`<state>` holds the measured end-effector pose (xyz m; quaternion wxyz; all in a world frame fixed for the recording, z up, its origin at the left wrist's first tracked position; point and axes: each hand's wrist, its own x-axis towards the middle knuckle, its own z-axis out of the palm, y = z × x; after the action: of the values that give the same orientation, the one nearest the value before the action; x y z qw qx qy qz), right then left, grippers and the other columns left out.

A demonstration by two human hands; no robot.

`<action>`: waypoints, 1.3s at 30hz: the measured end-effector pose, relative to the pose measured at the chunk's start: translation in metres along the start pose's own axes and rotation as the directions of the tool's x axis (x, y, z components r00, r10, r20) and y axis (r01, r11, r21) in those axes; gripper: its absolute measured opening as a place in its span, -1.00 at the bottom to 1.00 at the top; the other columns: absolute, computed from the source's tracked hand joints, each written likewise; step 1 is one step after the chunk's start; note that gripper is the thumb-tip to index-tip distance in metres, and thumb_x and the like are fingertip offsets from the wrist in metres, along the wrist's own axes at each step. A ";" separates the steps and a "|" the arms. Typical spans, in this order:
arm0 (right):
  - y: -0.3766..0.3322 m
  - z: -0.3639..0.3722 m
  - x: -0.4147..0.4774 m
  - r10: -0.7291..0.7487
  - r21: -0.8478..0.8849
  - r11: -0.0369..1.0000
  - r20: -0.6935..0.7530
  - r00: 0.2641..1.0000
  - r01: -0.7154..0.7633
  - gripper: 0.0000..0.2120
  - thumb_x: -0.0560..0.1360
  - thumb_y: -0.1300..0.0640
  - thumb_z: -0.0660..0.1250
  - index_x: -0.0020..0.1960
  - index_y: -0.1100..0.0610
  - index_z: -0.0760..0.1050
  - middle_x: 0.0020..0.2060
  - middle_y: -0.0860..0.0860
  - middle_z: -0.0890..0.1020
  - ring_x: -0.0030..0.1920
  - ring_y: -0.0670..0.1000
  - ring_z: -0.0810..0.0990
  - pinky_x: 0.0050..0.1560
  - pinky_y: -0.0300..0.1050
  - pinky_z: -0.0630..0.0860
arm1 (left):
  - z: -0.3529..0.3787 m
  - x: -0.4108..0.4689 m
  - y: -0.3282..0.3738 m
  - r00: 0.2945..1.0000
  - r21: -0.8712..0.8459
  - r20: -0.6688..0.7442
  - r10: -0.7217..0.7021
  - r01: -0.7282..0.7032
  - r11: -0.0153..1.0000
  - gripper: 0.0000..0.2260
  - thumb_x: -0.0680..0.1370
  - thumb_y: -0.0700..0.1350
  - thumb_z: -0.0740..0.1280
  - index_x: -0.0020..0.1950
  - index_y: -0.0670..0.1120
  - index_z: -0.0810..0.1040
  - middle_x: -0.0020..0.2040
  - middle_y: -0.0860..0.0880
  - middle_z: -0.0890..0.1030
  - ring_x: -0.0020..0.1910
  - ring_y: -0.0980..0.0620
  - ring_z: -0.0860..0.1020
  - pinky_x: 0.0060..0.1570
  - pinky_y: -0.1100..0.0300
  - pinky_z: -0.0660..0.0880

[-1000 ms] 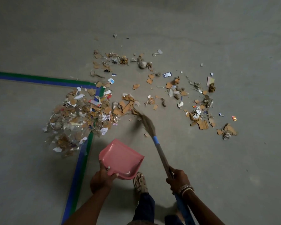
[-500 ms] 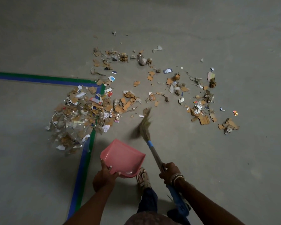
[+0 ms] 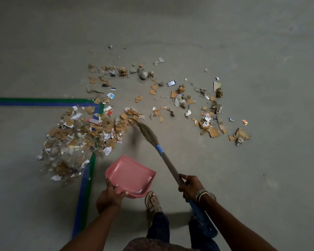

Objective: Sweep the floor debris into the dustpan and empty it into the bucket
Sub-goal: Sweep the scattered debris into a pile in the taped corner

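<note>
My left hand (image 3: 110, 196) grips the handle of an empty pink dustpan (image 3: 130, 175), held low over the grey floor with its mouth pointing up-left. My right hand (image 3: 190, 186) grips the shaft of a straw broom (image 3: 149, 134), whose bristle tip touches the right edge of a big heap of cardboard, paper and plastic scraps (image 3: 76, 138). Thinner scattered debris (image 3: 188, 104) lies across the floor to the right and beyond. No bucket is in view.
A green and blue tape line (image 3: 40, 102) runs along the floor from the left, turns a corner under the heap and comes down toward me. My sandalled foot (image 3: 152, 201) stands just right of the dustpan. Bare concrete floor surrounds the debris.
The broom head swung back out and left, from near the dustpan to the heap's right edge. My right hand moved right with the shaft. The dustpan barely shifted.
</note>
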<state>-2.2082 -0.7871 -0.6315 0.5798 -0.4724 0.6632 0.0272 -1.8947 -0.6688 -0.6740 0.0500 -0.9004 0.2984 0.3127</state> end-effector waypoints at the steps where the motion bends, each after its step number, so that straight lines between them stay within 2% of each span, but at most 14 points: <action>1: 0.010 -0.011 -0.004 0.022 0.025 0.999 -0.030 0.999 -0.022 -0.36 0.43 0.37 0.39 0.48 0.10 0.37 -0.32 0.16 0.64 -0.48 0.08 0.58 -0.49 -0.09 0.54 | -0.004 -0.005 0.008 1.000 0.011 0.002 0.008 -0.008 1.000 0.02 0.29 0.37 0.49 0.56 0.12 0.00 0.11 -0.08 0.63 0.01 -0.18 0.62 -0.05 0.03 0.56; 5: 0.061 -0.068 -0.015 0.105 0.068 0.993 -0.179 0.978 -0.094 -0.37 0.39 0.39 0.43 0.43 0.18 0.43 -0.50 0.03 0.61 -0.56 -0.01 0.55 -0.51 -0.16 0.50 | -0.010 -0.020 0.043 0.998 0.115 0.027 0.051 -0.053 0.992 -0.06 0.36 0.38 0.43 0.57 0.10 0.05 0.14 -0.11 0.62 0.06 -0.19 0.61 -0.12 0.06 0.48; 9: 0.117 -0.134 -0.024 0.204 0.164 0.973 -0.290 0.935 -0.161 -0.40 0.36 0.36 0.48 0.39 0.19 0.48 -0.45 0.16 0.65 -0.49 0.11 0.60 -0.40 0.07 0.61 | -0.001 -0.030 0.075 0.995 0.106 0.022 0.102 -0.104 0.989 -0.05 0.33 0.37 0.46 0.56 0.08 0.08 0.12 -0.12 0.63 0.05 -0.20 0.62 -0.08 0.05 0.51; 14: 0.165 -0.211 -0.044 0.356 0.399 0.897 -0.398 0.845 -0.190 -0.42 0.40 0.44 0.42 0.40 0.25 0.44 -0.34 0.26 0.64 -0.47 0.15 0.55 -0.48 -0.07 0.54 | 0.020 -0.047 0.131 0.983 0.106 0.023 0.180 -0.181 0.978 -0.09 0.29 0.34 0.50 0.51 0.07 0.20 0.12 -0.10 0.64 0.05 -0.19 0.62 -0.08 0.07 0.51; 17: 0.195 -0.256 -0.039 0.429 0.475 0.856 -0.429 0.795 -0.206 -0.41 0.40 0.42 0.43 0.41 0.25 0.43 -0.29 0.26 0.64 -0.45 0.16 0.55 -0.43 -0.05 0.57 | 0.040 -0.054 0.166 0.980 0.107 0.049 0.193 -0.198 0.974 -0.08 0.26 0.36 0.51 0.51 0.09 0.23 0.09 -0.07 0.66 0.04 -0.18 0.64 -0.12 0.11 0.50; 20: 0.221 -0.298 -0.026 0.494 0.528 0.817 -0.428 0.757 -0.234 -0.42 0.40 0.39 0.44 0.41 0.22 0.45 -0.26 0.27 0.65 -0.41 0.17 0.57 -0.32 0.05 0.64 | 0.093 -0.025 0.180 0.980 0.068 0.076 0.182 -0.187 0.980 -0.01 0.12 0.47 0.46 0.45 0.11 0.29 0.01 -0.03 0.67 -0.05 -0.16 0.66 -0.11 0.05 0.58; 22: 0.235 -0.322 -0.015 0.510 0.521 0.814 -0.429 0.746 -0.256 -0.42 0.40 0.37 0.44 0.41 0.20 0.44 -0.22 0.27 0.66 -0.41 0.18 0.58 -0.26 0.11 0.66 | 0.111 -0.027 0.204 0.978 0.063 0.071 0.196 -0.201 0.978 0.02 0.03 0.56 0.37 0.41 0.14 0.30 -0.01 -0.02 0.68 -0.08 -0.16 0.66 -0.11 0.03 0.59; 23: 0.242 -0.333 -0.009 0.510 0.503 0.821 -0.430 0.745 -0.272 -0.41 0.41 0.36 0.43 0.42 0.20 0.44 -0.20 0.26 0.66 -0.41 0.18 0.59 -0.28 0.09 0.66 | 0.113 -0.036 0.219 0.977 0.052 0.072 0.200 -0.203 0.978 0.01 0.06 0.55 0.39 0.41 0.15 0.30 0.00 -0.04 0.68 -0.07 -0.16 0.66 -0.10 0.05 0.58; 25: 0.252 -0.352 0.003 0.495 0.444 0.844 -0.429 0.756 -0.301 -0.41 0.41 0.35 0.42 0.42 0.19 0.43 -0.18 0.25 0.66 -0.41 0.17 0.59 -0.37 -0.01 0.61 | 0.099 -0.074 0.261 0.972 0.080 0.063 0.228 -0.232 0.969 -0.06 0.19 0.43 0.49 0.47 0.13 0.26 0.07 -0.07 0.67 -0.02 -0.19 0.65 -0.09 0.09 0.53; 27: 0.258 -0.367 0.016 0.469 0.385 0.867 -0.412 0.781 -0.317 -0.41 0.41 0.35 0.41 0.42 0.18 0.42 -0.17 0.23 0.65 -0.41 0.17 0.58 -0.44 -0.09 0.56 | 0.099 -0.094 0.289 0.964 0.101 0.029 0.264 -0.266 0.959 -0.11 0.23 0.35 0.54 0.45 0.13 0.26 0.08 -0.06 0.67 0.01 -0.21 0.65 -0.11 0.07 0.54; 30: 0.265 -0.382 0.037 0.428 0.290 0.896 -0.359 0.829 -0.337 -0.39 0.40 0.34 0.43 0.43 0.16 0.42 -0.14 0.23 0.66 -0.43 0.13 0.60 -0.49 -0.11 0.54 | 0.111 -0.105 0.312 0.964 0.101 0.026 0.266 -0.267 0.958 -0.16 0.25 0.33 0.55 0.42 0.14 0.29 0.09 -0.07 0.67 0.03 -0.21 0.64 -0.08 0.05 0.55; 32: 0.265 -0.380 0.047 0.387 0.209 0.919 -0.316 0.866 -0.335 -0.40 0.39 0.30 0.46 0.42 0.16 0.45 -0.14 0.22 0.67 -0.45 0.11 0.61 -0.50 -0.11 0.54 | 0.115 -0.112 0.322 0.965 0.105 0.024 0.263 -0.264 0.959 -0.10 0.28 0.35 0.52 0.50 0.15 0.22 0.13 -0.05 0.67 0.06 -0.21 0.64 -0.10 0.09 0.50; 36: 0.255 -0.359 0.046 0.262 0.045 0.965 -0.238 0.935 -0.259 -0.43 0.37 0.26 0.43 0.38 0.14 0.49 -0.24 0.13 0.68 -0.49 0.05 0.63 -0.52 -0.12 0.55 | 0.112 -0.120 0.328 0.975 0.103 -0.004 0.223 -0.221 0.970 -0.10 0.29 0.36 0.50 0.53 0.15 0.22 0.12 -0.08 0.67 0.04 -0.22 0.64 -0.09 0.06 0.51; 39: 0.246 -0.351 0.030 0.177 0.008 0.984 -0.157 0.972 -0.178 -0.44 0.39 0.28 0.38 0.38 0.10 0.49 -0.30 0.10 0.66 -0.50 0.00 0.60 -0.51 -0.11 0.56 | 0.109 -0.123 0.326 0.977 0.124 -0.006 0.211 -0.209 0.970 -0.11 0.29 0.35 0.51 0.51 0.14 0.22 0.07 -0.12 0.67 0.02 -0.22 0.64 -0.12 0.08 0.48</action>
<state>-2.6273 -0.8742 -0.6666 0.5197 -0.4138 0.7462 0.0437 -2.2150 -0.8431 -0.6564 0.0692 -0.8619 0.4110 0.2887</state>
